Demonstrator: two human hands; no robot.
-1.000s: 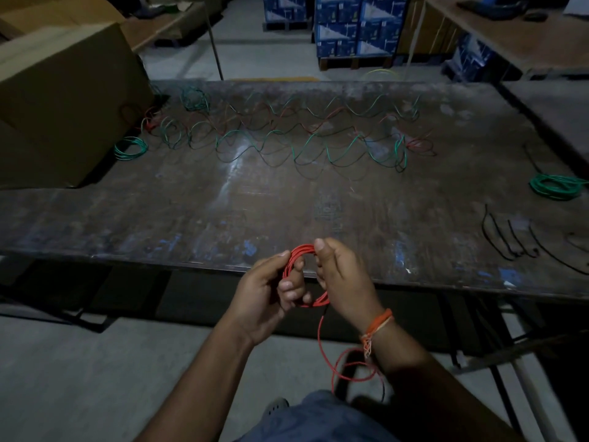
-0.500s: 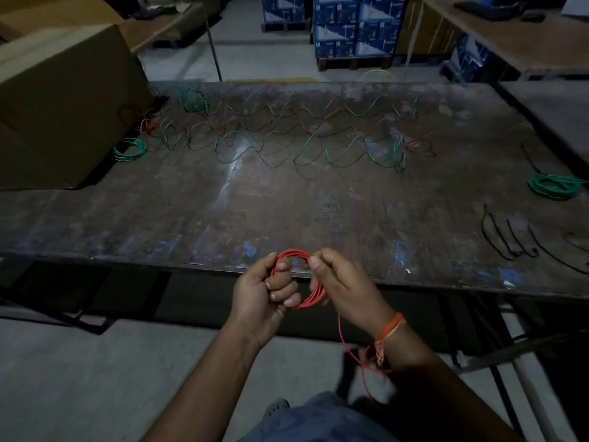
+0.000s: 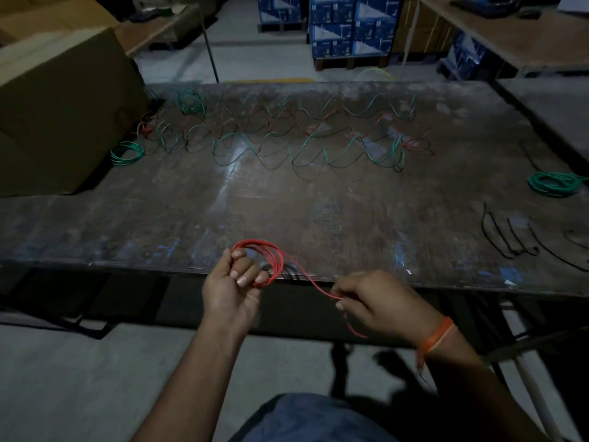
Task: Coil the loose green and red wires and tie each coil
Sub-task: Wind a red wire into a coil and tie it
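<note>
From the head camera, you are holding the red coil [image 3: 264, 264] in your left hand [image 3: 234, 290], fingers curled through its loops and thumb pressing them together, just over the near edge of the table [image 3: 223, 205]. Your right hand [image 3: 379, 303] is pinching the coil's free tail [image 3: 314, 283] between thumb and fingertips, drawn out taut to the right and below the table edge; the short end is hanging past your fingers.

By the look of it, you are at the tying step for this red wire: the winding seems done and only the tail is left. The next move is calling for you to bring that tail back across the bundle, wrap it around the loops and tuck the end through, while your left hand is keeping the loops from springing apart. Mind the tail's short length; it may allow only a few turns.

Farther back, loose green and red wires [image 3: 287, 138] are lying in wavy runs across the table, waiting. Coiled green bundles are sitting at far left [image 3: 127, 153] near the cardboard box [image 3: 63, 106] and at far right [image 3: 554, 184].
</note>
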